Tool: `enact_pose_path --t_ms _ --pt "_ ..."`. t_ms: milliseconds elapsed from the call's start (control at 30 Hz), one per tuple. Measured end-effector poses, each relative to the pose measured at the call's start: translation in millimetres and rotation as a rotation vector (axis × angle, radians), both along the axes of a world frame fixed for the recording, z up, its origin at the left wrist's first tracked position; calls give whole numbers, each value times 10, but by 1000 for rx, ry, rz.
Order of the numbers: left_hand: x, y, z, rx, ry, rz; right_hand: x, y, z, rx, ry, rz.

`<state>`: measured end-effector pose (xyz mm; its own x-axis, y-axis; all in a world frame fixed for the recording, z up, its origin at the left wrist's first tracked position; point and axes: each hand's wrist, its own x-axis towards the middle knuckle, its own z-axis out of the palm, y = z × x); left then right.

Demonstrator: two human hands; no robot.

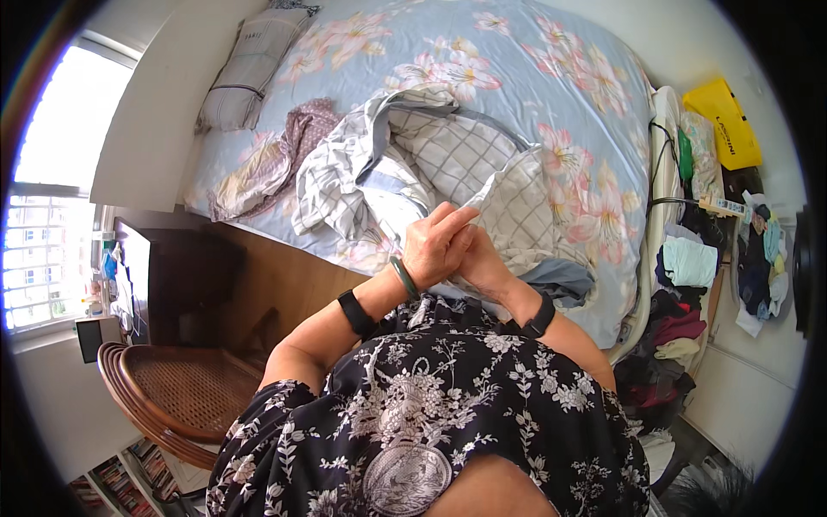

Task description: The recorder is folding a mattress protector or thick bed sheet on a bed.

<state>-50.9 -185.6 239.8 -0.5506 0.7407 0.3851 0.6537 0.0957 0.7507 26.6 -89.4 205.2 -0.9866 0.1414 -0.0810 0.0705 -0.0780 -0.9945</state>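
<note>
My left hand (433,242) and my right hand (483,262) meet in front of my body, their fingers bunched together at the near edge of a white-and-grey checked cloth (446,152). The pinched part of the cloth is mostly hidden by the fingers. From there the cloth spreads in loose folds over a bed with a pale blue floral sheet (510,39). Its grey-blue trim (381,123) shows along a turned edge, and a grey-blue patch of fabric (559,281) lies beside my right wrist. A green bangle (404,278) circles my left wrist.
A crumpled pinkish dotted cloth (310,126) lies left on the bed, below a grey pillow (249,58). A cane-seated chair (187,388) stands at lower left beside a dark desk (174,284). Piled clothes (678,329) and a yellow bag (723,126) line the right side.
</note>
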Motion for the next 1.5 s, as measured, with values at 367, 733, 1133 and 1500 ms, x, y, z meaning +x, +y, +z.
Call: enact_pose_path --t_ms 367,733,1133,1500 --pt "8 -446 -260 -214 -259 72 -16 -6 -107 -234 -73 -197" --pt "-82 -472 -477 -99 -868 211 -15 -76 5 -54 -58 -198" --pt "-22 -691 -679 -254 -1015 86 36 -289 38 34 -2 149" --pt "141 -2285 -618 -632 -601 366 -317 432 -452 362 -104 154"
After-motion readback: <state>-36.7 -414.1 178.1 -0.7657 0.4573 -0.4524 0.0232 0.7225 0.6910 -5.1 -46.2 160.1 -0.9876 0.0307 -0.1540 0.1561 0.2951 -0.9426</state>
